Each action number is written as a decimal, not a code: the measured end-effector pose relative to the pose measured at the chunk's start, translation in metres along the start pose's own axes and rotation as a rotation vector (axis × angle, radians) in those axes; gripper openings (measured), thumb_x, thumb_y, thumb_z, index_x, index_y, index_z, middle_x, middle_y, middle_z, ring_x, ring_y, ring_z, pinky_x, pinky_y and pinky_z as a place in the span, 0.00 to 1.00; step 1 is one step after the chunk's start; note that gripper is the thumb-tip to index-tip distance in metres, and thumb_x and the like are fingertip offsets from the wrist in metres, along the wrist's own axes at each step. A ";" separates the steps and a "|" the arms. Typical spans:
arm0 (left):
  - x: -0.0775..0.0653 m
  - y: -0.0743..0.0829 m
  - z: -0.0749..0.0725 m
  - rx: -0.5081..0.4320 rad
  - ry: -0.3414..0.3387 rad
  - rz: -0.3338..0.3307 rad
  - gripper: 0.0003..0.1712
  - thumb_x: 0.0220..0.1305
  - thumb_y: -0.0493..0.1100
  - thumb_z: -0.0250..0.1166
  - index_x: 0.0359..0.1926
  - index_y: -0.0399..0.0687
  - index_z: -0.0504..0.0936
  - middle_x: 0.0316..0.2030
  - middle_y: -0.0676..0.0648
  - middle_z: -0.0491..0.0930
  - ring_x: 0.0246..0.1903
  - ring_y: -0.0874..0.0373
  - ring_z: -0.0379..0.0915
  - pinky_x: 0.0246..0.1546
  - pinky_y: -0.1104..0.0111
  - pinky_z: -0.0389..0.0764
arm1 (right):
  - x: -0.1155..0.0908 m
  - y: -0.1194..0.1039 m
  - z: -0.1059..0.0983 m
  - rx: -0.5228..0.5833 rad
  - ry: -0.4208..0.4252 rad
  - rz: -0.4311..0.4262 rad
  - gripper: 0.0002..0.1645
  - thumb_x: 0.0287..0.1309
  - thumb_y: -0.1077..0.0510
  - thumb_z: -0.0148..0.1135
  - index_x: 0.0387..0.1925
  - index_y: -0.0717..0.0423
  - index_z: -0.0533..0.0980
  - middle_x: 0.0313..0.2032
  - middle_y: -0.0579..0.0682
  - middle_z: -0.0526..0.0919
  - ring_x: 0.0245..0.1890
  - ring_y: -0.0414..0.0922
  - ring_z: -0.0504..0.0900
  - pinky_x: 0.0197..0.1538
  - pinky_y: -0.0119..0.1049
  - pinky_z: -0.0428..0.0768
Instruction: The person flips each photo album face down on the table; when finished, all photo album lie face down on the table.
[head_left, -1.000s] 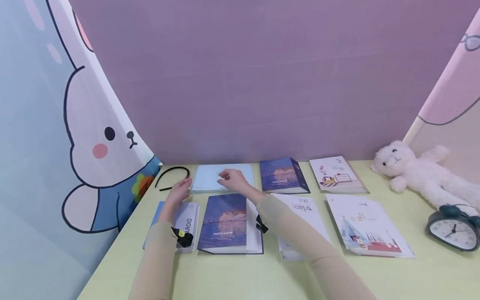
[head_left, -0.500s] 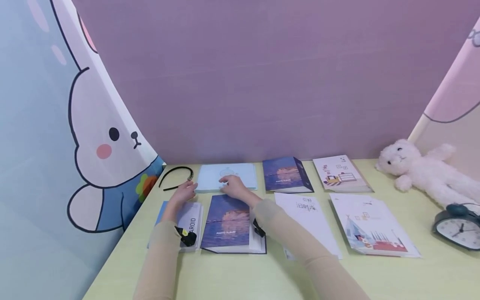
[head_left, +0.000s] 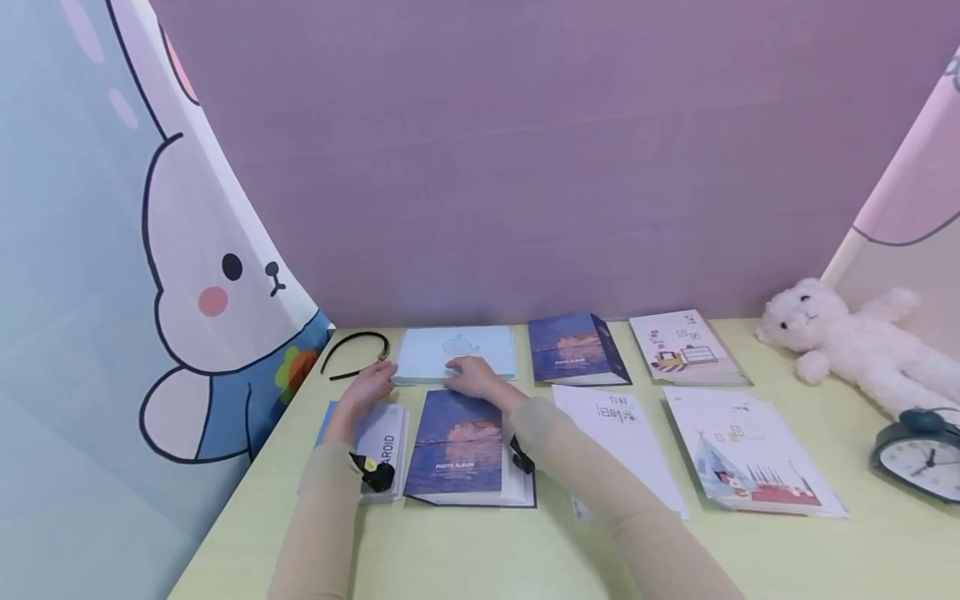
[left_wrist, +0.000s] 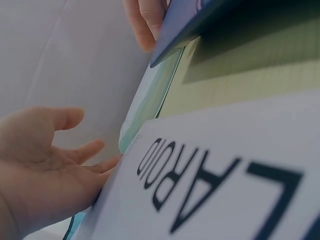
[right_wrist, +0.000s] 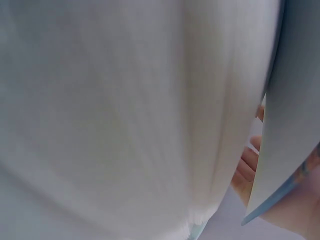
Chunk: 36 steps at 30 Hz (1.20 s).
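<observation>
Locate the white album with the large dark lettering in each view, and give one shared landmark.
Head: white album, left of centre in the lower half, partly behind the left sleeve.
Left wrist: white album, large across the lower right.
Right wrist: not identifiable there.
Landmark: left hand, also at the lower left of the left wrist view.

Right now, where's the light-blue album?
In the head view, back row, just left of centre: the light-blue album lies between the black headband and the back-row purple-blue photo album, right hand at its near edge.
</observation>
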<state>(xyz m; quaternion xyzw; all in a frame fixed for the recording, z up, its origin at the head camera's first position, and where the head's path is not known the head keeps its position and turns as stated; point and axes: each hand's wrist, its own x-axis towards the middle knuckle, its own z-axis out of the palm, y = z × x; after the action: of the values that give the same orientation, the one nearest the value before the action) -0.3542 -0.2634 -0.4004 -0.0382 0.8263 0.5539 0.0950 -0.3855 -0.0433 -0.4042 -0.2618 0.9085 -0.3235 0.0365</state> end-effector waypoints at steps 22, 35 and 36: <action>-0.002 0.004 0.003 -0.135 0.027 0.023 0.31 0.75 0.45 0.41 0.71 0.33 0.47 0.69 0.31 0.52 0.66 0.37 0.53 0.68 0.51 0.58 | -0.006 -0.002 0.001 -0.056 -0.033 0.043 0.23 0.65 0.53 0.54 0.59 0.57 0.73 0.58 0.54 0.76 0.62 0.52 0.70 0.65 0.45 0.68; 0.001 0.019 0.015 -0.411 0.176 0.007 0.29 0.74 0.40 0.40 0.70 0.30 0.49 0.65 0.26 0.57 0.30 0.67 0.74 0.55 0.67 0.76 | -0.005 -0.002 0.000 0.019 -0.075 -0.013 0.30 0.64 0.49 0.54 0.64 0.58 0.67 0.62 0.54 0.72 0.64 0.52 0.67 0.67 0.45 0.66; 0.002 0.020 0.016 -0.412 0.178 0.012 0.29 0.74 0.41 0.40 0.70 0.30 0.49 0.64 0.26 0.57 0.30 0.68 0.74 0.53 0.69 0.77 | -0.004 -0.002 0.000 0.022 -0.083 -0.011 0.31 0.64 0.48 0.55 0.64 0.57 0.66 0.63 0.53 0.71 0.65 0.52 0.66 0.67 0.45 0.65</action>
<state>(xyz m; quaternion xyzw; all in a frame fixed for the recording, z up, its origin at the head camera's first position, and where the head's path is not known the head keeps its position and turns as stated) -0.3578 -0.2404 -0.3889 -0.1004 0.7012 0.7058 0.0088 -0.3809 -0.0422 -0.4033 -0.2798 0.9011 -0.3226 0.0752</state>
